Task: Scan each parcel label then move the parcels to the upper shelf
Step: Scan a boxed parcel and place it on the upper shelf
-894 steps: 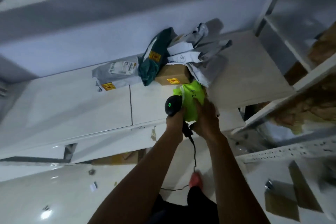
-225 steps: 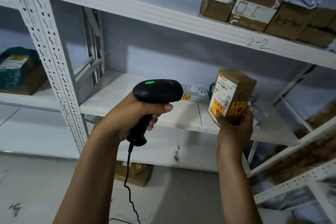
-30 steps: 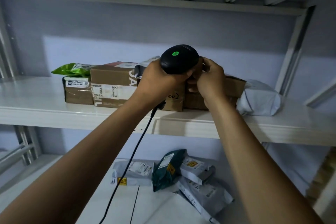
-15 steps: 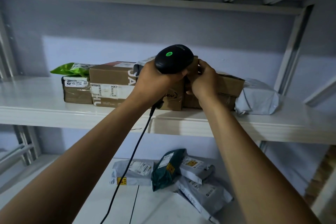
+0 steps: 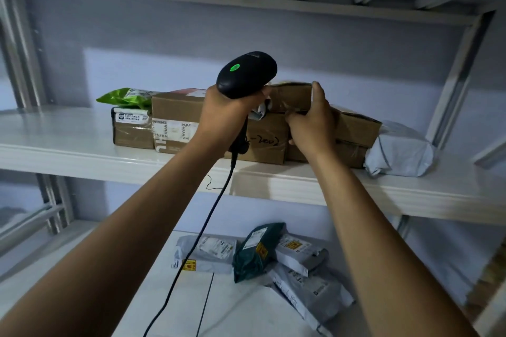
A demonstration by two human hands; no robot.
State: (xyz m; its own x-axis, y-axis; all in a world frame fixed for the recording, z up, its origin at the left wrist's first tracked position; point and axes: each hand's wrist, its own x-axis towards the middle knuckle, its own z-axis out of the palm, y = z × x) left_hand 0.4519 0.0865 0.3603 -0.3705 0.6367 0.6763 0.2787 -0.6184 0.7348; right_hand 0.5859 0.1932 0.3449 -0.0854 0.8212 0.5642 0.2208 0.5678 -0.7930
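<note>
A black scanner (image 5: pixel 246 74) with a green light on its head is gripped by the handle in the left hand (image 5: pixel 227 117), and its cable (image 5: pixel 202 230) is seen hanging down in front of the shelves. A small brown box (image 5: pixel 290 96) is held by the right hand (image 5: pixel 315 126), with the thumb raised against its right side and the fingers curled at its lower front edge. This box is up at the upper shelf (image 5: pixel 68 150), on top of a row of cartons; whether its weight is borne by them cannot be told. Beneath it, a carton with handwriting (image 5: pixel 262 145) is seen on the left and a taped carton (image 5: pixel 356 131) on the right. Further left, a printed carton (image 5: pixel 172 123) and a small labelled carton (image 5: pixel 131 131) are lined up, with a green bag (image 5: pixel 123 96) laid on the latter. A grey bag (image 5: pixel 399 150) is set at the right end, touching the taped carton. On the lower shelf (image 5: pixel 137 295), a dark green mailer (image 5: pixel 254 252) is propped among labelled grey mailers (image 5: pixel 205 252).
</note>
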